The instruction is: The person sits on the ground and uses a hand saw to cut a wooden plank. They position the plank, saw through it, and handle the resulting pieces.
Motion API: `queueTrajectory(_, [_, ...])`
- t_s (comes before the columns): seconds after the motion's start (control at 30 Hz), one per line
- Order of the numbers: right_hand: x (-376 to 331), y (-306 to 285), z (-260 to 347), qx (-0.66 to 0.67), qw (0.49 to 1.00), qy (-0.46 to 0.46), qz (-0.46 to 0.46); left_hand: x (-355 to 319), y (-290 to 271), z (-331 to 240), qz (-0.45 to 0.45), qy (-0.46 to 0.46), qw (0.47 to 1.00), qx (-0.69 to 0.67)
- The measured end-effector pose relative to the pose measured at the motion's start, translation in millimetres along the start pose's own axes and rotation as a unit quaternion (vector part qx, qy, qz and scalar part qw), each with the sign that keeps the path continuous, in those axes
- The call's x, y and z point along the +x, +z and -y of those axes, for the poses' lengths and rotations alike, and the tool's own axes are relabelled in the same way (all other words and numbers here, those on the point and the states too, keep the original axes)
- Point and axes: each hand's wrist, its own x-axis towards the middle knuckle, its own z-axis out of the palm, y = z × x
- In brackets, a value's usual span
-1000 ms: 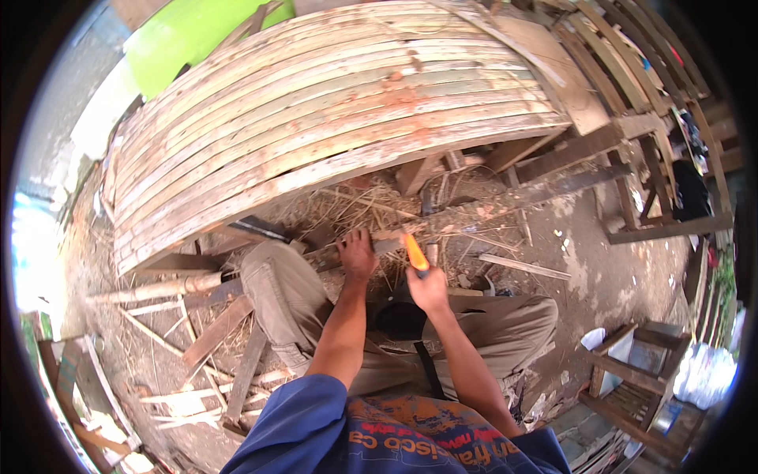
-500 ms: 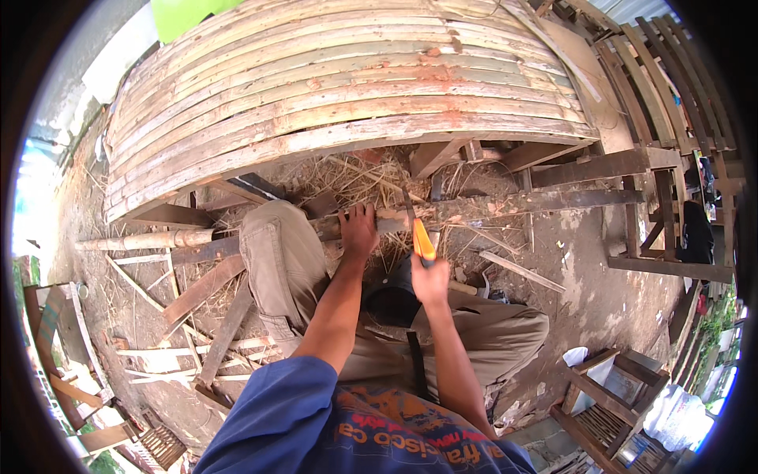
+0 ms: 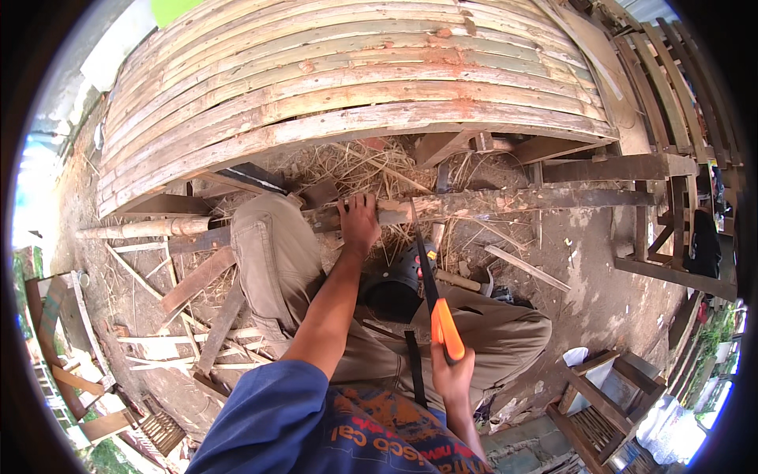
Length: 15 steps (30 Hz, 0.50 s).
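Observation:
My right hand (image 3: 452, 374) is closed round the orange and black handle of a hand saw (image 3: 427, 276), low in front of my body. The dark blade points away from me, its tip touching a long, rough wooden beam (image 3: 489, 204) that lies crosswise. My left hand (image 3: 359, 222) rests on top of the beam, left of the blade, fingers curled over its far side and pressing it. Beneath the left hand the beam lies close to my bent knee (image 3: 272, 237). A dark shoe (image 3: 395, 284) shows between my legs, below the beam.
A wide slatted bamboo platform (image 3: 339, 87) stands just beyond the beam. Wood offcuts (image 3: 197, 280) and straw (image 3: 387, 170) litter the dirt floor. A wooden frame (image 3: 671, 213) stands at the right, a small wooden stool (image 3: 608, 399) at the lower right.
My right hand has drawn the saw back toward my body, so much more of the blade shows. The left hand stays on the beam.

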Motion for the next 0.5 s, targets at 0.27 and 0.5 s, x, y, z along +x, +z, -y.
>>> queueTrajectory(0.27, [172, 96, -1, -0.018, 0.998, -0.046, -0.043, 4, 1, -2, -0.014, 0.015, 0.999, -0.025])
queueTrajectory(0.5, [-38, -13, -37, 0.034, 0.998, 0.049, 0.012, 1, -6, -3, -0.060, 0.032, 0.997, -0.024])
